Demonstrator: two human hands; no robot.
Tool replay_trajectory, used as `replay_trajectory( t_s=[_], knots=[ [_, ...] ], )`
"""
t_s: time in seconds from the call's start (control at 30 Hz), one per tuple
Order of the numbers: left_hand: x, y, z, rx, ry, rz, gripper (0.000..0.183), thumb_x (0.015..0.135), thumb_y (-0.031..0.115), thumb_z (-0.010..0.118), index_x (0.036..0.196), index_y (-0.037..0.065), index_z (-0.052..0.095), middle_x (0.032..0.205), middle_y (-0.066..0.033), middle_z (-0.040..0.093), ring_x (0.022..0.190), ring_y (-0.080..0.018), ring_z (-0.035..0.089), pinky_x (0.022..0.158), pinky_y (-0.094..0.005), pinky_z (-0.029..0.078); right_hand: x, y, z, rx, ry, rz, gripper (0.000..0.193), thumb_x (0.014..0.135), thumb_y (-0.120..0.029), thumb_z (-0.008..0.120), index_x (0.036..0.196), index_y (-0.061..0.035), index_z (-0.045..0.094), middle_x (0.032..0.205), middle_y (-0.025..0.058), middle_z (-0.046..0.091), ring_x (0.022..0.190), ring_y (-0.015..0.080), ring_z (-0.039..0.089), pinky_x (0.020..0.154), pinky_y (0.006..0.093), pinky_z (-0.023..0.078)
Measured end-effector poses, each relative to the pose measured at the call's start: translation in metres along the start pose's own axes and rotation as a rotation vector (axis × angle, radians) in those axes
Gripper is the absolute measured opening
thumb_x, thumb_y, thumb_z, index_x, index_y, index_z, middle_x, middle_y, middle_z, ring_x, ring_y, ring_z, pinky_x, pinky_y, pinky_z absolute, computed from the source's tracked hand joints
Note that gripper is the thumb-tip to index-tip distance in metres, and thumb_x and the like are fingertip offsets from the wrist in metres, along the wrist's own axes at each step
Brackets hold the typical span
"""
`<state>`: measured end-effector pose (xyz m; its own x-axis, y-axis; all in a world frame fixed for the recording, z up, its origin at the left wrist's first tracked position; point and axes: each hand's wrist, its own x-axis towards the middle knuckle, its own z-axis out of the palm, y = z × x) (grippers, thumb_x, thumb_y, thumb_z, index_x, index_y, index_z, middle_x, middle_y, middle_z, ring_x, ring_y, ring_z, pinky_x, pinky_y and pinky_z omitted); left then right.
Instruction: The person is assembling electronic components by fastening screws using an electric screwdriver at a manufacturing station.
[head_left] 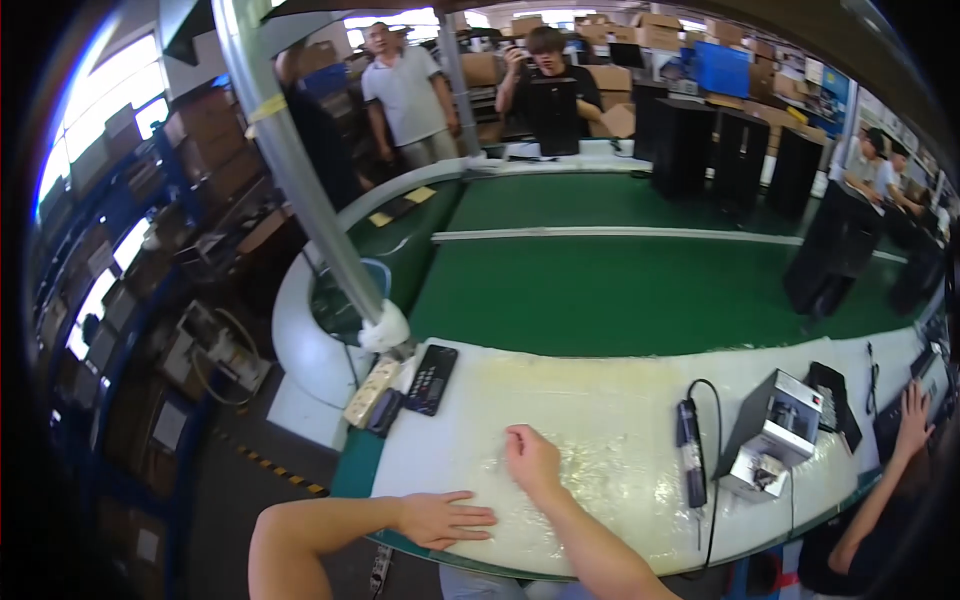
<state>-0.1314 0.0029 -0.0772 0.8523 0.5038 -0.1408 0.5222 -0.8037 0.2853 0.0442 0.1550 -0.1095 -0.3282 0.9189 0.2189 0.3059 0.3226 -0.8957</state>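
Note:
My left hand lies palm down near the front edge of the white worktop, its fingers stretched out and apart, with nothing in it. To its right and a little farther in, my right hand is curled into a fist over the worktop's clear, crinkled covering. Nothing sticks out of that fist. Right of my hands lies a black electric screwdriver with a thin bit and a black cord. Beyond it stands a grey metal screw feeder. At the worktop's far left is a flat black panel with buttons.
A power strip and a dark block sit beside a slanting metal post. Behind the worktop runs a green conveyor with several tall black cabinets. A co-worker's hand reaches in at right; other people stand beyond.

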Motion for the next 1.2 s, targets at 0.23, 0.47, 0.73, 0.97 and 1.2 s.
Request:
replay_trajectory(
  t_s=[0.23, 0.47, 0.73, 0.97, 1.2],
  knots=[
    [-0.004, -0.002, 0.008, -0.001, 0.036, 0.037, 0.062, 0.089, 0.023, 0.041, 0.149, 0.011, 0.029, 0.157, -0.0142, 0.021, 0.145, -0.0291, 0.022, 0.116, -0.0533, 0.016, 0.001, -0.003, 0.004, 0.002, -0.012, -0.028, 0.015, 0.086, -0.018, 0.06, 0.096, -0.0108, 0.069, 0.077, 0.0124, 0.068, 0.068, 0.0287, 0.067, 0.062, 0.0377, 0.053],
    [-0.005, -0.001, 0.006, 0.001, 0.061, 0.043, 0.061, 0.09, 0.022, 0.04, 0.149, 0.011, 0.029, 0.157, -0.015, 0.021, 0.145, -0.03, 0.023, 0.115, -0.054, 0.017, 0.0, -0.001, 0.004, 0.002, -0.004, -0.031, 0.015, 0.086, -0.017, 0.061, 0.096, -0.0078, 0.068, 0.072, 0.0111, 0.067, 0.064, 0.023, 0.065, 0.061, 0.0339, 0.051],
    [-0.005, 0.0, 0.007, -0.014, 0.053, 0.053, 0.061, 0.089, 0.019, 0.041, 0.149, 0.011, 0.029, 0.157, -0.0164, 0.021, 0.144, -0.0311, 0.023, 0.115, -0.0542, 0.019, 0.0, 0.001, 0.005, -0.002, 0.003, -0.047, 0.016, 0.086, -0.017, 0.061, 0.096, -0.0071, 0.068, 0.073, 0.0118, 0.067, 0.065, 0.0238, 0.066, 0.061, 0.0339, 0.052],
    [-0.005, -0.001, 0.007, -0.008, 0.071, 0.058, 0.061, 0.089, 0.019, 0.041, 0.149, 0.011, 0.029, 0.157, -0.0163, 0.021, 0.145, -0.031, 0.023, 0.115, -0.0535, 0.018, 0.001, 0.005, 0.006, -0.009, -0.002, -0.066, 0.016, 0.086, -0.016, 0.062, 0.097, -0.0065, 0.068, 0.075, 0.0125, 0.068, 0.066, 0.0239, 0.067, 0.062, 0.0343, 0.052],
    [-0.005, -0.002, 0.008, -0.012, 0.06, 0.058, 0.06, 0.09, 0.02, 0.041, 0.149, 0.011, 0.029, 0.157, -0.0164, 0.021, 0.144, -0.0311, 0.024, 0.115, -0.0541, 0.018, 0.001, 0.004, 0.005, -0.007, -0.006, -0.066, 0.016, 0.087, -0.016, 0.061, 0.097, -0.0066, 0.068, 0.075, 0.0128, 0.068, 0.067, 0.0238, 0.067, 0.062, 0.0342, 0.052]
  ],
)
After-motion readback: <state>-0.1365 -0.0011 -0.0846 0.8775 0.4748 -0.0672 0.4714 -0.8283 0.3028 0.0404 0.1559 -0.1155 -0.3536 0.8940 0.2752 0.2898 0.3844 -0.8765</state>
